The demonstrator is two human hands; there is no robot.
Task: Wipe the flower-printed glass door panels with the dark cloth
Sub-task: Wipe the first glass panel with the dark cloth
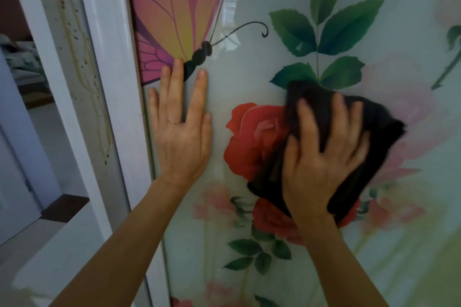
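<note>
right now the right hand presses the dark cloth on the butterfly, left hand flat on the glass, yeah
No: the head view shows the right hand pressing the dark cloth on the red rose; the left hand lies flat on the glass.

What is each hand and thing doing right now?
left hand: flat, fingers straight, pressing the glass door panel
right hand: fingers spread, pressing the dark cloth
dark cloth: crumpled, against the glass over the red rose
glass door panel: shiny, upright
white door frame: streaked with yellowish drips
</note>
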